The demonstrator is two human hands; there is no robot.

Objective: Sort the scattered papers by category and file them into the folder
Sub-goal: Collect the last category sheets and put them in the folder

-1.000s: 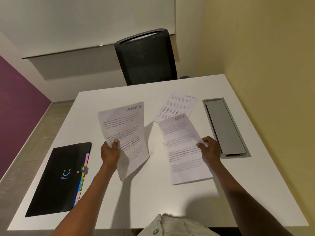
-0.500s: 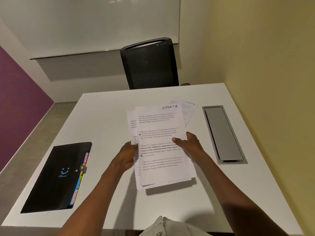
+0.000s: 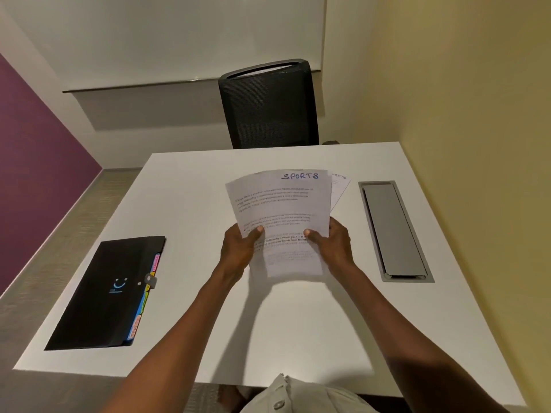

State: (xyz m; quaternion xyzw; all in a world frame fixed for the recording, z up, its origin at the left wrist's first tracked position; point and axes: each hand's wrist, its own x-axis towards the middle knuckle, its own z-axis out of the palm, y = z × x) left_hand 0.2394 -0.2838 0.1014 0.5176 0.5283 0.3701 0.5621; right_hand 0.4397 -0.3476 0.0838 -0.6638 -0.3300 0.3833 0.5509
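Spreading wide, the smooth white tabletop (image 3: 185,204) now carries only one loose sheet (image 3: 340,186) and the black folder (image 3: 98,296), closed at the left. The two sheets held apart a second ago are now one thin stack (image 3: 283,216), headed SPORTS, with left hand (image 3: 238,248) and right hand (image 3: 334,245) both clamped on it.

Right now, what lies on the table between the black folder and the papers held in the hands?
Nothing: in the head view, only bare white table separates the black folder from the held papers.
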